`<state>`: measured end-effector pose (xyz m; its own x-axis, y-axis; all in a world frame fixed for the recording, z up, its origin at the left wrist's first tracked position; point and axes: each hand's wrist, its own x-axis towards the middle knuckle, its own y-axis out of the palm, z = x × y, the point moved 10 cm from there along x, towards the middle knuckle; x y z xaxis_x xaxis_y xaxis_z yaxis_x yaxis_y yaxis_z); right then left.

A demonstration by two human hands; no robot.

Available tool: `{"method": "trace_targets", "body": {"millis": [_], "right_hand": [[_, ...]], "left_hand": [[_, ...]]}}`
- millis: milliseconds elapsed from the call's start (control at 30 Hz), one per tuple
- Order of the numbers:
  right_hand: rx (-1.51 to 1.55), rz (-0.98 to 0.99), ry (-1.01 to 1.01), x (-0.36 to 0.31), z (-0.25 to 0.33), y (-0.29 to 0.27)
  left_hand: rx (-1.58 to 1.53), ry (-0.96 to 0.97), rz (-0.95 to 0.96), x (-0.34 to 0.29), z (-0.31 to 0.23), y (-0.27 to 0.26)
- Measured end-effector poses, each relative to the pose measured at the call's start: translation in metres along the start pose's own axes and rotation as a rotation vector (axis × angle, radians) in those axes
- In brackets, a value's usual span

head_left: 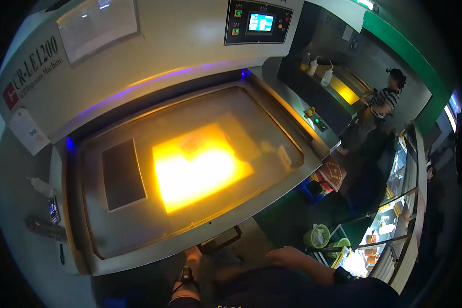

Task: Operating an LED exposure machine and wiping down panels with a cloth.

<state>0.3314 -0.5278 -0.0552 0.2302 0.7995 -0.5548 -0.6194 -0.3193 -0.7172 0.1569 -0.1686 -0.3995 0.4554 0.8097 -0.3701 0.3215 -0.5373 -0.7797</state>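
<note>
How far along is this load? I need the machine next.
Looks done: a yellow sheet and a dark plate lie flat under the glass frame, which looks lowered. In hand: the left hand reaches to the black handle on the frame's front edge; whether it grips is hidden. The right hand hovers empty beside it. Left: sheet and plate have yet to come out.

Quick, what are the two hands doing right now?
Left hand: on the black handle of the glass frame; grip cannot be told.
Right hand: open, holding nothing.
</note>
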Motion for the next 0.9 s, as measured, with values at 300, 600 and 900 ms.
{"method": "trace_targets", "body": {"millis": [300,600,900], "right_hand": [[0.005,0.184,0.028,0.056,-0.028,0.003],[0.102,-0.154,-0.060,0.133,-0.016,-0.109],[0.060,-0.241,-0.094,0.181,-0.049,-0.160]], "left_hand": [[0.156,0.067,0.500,-0.006,-0.007,0.047],[0.592,0.224,0.465,-0.053,-0.037,-0.085],[-0.128,-0.172,0.748,-0.057,0.064,-0.078]]}}
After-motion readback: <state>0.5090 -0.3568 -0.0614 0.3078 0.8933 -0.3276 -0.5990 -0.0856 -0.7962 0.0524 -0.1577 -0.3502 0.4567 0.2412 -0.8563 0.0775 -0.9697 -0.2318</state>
